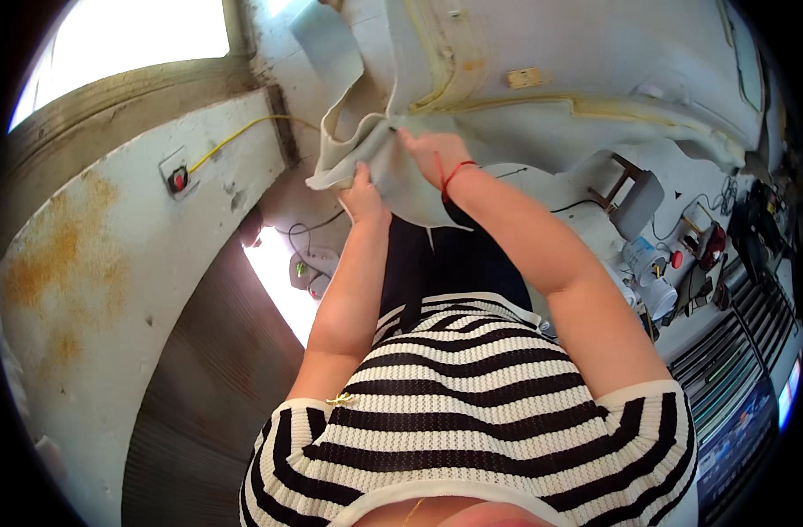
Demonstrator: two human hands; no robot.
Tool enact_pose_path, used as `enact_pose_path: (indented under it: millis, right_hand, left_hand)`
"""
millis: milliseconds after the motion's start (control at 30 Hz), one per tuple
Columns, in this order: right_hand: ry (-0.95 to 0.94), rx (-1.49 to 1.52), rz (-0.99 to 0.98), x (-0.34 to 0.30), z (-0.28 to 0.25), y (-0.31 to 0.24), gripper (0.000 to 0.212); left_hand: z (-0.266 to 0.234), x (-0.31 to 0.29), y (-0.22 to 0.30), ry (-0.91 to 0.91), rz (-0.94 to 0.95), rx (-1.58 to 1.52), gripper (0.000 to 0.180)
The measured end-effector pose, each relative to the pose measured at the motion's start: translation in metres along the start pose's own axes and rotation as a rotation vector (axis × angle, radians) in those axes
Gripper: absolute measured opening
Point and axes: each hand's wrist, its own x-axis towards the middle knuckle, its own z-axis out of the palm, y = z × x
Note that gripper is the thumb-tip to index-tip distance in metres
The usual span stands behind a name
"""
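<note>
A pale grey, thick, flexible sheet [401,180], perhaps upholstery material, hangs in front of me with its edge folded back in a loop. My left hand [364,195] grips the lower left part of the sheet, thumb on top and the other fingers behind it. Higher up and to the right, my right hand [437,158] is closed against the sheet. A small dark tip shows by its fingertips, at the fold; what it belongs to is hidden. A red cord circles my right wrist. From the fold, a strip of the sheet rises toward the upper left.
A large pale panel [595,53] with yellowish glue lines fills the upper right. To the left, a yellow cable [235,140] runs from a wall socket [177,179]. A grey-seated chair [637,202], white buckets [645,260] and a slatted rack [727,351] stand at right.
</note>
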Motion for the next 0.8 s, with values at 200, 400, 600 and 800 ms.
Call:
enact_pose_path:
  millis: [200, 400, 600, 800]
  right_hand:
    - [-0.182, 0.131, 0.097, -0.010, 0.015, 0.004, 0.037]
    - [-0.141, 0.014, 0.059, -0.022, 0.022, 0.023, 0.034]
    - [-0.113, -0.038, -0.067, 0.000, 0.021, 0.025, 0.029]
    - [-0.051, -0.155, -0.185, -0.016, 0.022, 0.030, 0.020]
  left_hand:
    - [-0.025, 0.003, 0.006, 0.057, -0.463, -0.166, 0.041]
    - [-0.039, 0.002, -0.006, 0.141, -0.363, 0.108, 0.044]
    - [-0.024, -0.011, 0.010, -0.246, -0.435, -0.014, 0.060]
    - [-0.031, 0.006, 0.011, -0.589, -0.740, 0.299, 0.050]
